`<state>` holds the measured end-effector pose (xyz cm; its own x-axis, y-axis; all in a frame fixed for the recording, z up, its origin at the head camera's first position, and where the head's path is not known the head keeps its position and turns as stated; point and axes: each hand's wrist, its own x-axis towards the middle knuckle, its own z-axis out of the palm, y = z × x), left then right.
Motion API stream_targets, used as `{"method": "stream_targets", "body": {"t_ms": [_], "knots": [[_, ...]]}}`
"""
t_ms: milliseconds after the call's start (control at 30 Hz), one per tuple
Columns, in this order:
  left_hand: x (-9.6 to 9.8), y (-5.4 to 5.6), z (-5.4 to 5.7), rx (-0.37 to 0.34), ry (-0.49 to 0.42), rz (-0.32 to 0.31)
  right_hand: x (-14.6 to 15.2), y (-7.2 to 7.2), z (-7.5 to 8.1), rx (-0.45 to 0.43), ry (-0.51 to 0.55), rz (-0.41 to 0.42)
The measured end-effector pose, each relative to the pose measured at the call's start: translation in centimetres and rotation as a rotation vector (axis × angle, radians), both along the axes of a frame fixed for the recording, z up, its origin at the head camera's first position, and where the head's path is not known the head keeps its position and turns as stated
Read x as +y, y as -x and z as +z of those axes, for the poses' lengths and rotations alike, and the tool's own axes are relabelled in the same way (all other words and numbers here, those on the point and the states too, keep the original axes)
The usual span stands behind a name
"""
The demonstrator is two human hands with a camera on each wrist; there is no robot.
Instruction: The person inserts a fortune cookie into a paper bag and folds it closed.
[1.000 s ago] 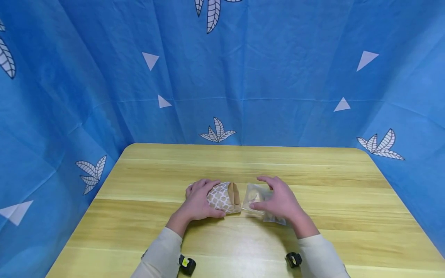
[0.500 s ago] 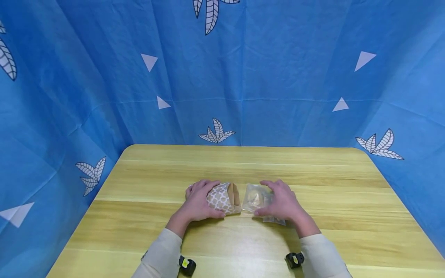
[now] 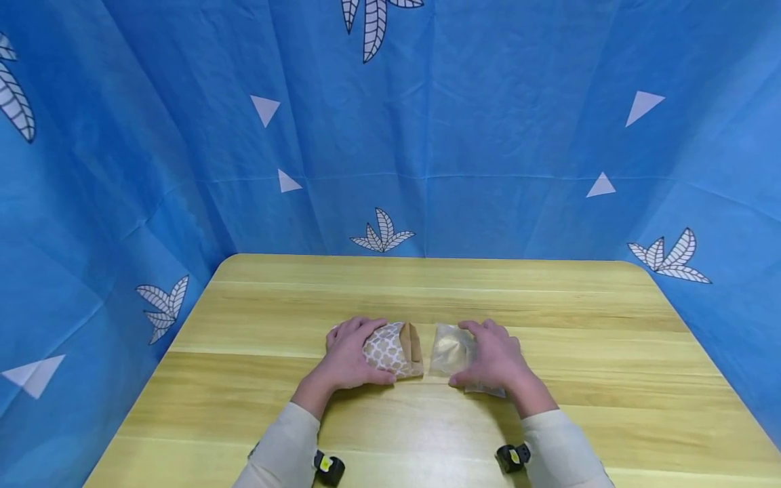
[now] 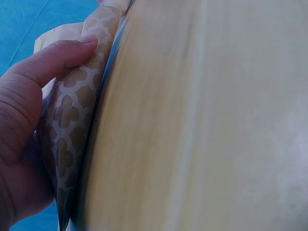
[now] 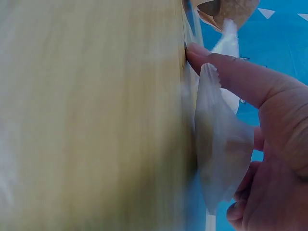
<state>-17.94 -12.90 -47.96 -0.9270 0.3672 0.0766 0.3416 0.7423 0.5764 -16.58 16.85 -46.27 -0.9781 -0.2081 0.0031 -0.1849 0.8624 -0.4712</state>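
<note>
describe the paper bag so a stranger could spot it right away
On the wooden table before the blue curtain, find the left hand. It holds a paper bag, its open end facing the right hand. A brown and white pattern sets it apart from the clear plastic bag alongside.

One wide, two close.
Head looks forward and down, table point(image 3: 421, 434) to far curtain point(image 3: 488, 122); wrist views look low across the table, by left hand point(image 3: 352, 356) and right hand point(image 3: 495, 356); head and left wrist share the paper bag point(image 3: 389, 349).
</note>
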Motion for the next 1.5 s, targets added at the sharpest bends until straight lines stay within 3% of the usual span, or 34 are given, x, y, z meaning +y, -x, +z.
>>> {"method": "stream_targets", "body": {"t_ms": [133,600,967,1233,1500], "knots": [[0.0,0.0,0.0,-0.003,-0.009,-0.006,-0.1,-0.1,0.0,-0.010,-0.008,-0.001],[-0.2,-0.3,0.1,-0.028,-0.013,-0.024,-0.5,-0.3,0.1,-0.002,0.115,0.025],[-0.3,-0.1,0.0,-0.025,-0.016,-0.017,-1.8,-0.7,0.9,-0.001,0.209,0.126],[-0.2,-0.2,0.1,-0.023,-0.022,-0.022,-3.0,-0.7,0.9,-0.011,0.189,0.160],[-0.2,-0.3,0.2,-0.022,-0.025,-0.024,-3.5,-0.3,0.9,0.006,0.075,0.109]]}}
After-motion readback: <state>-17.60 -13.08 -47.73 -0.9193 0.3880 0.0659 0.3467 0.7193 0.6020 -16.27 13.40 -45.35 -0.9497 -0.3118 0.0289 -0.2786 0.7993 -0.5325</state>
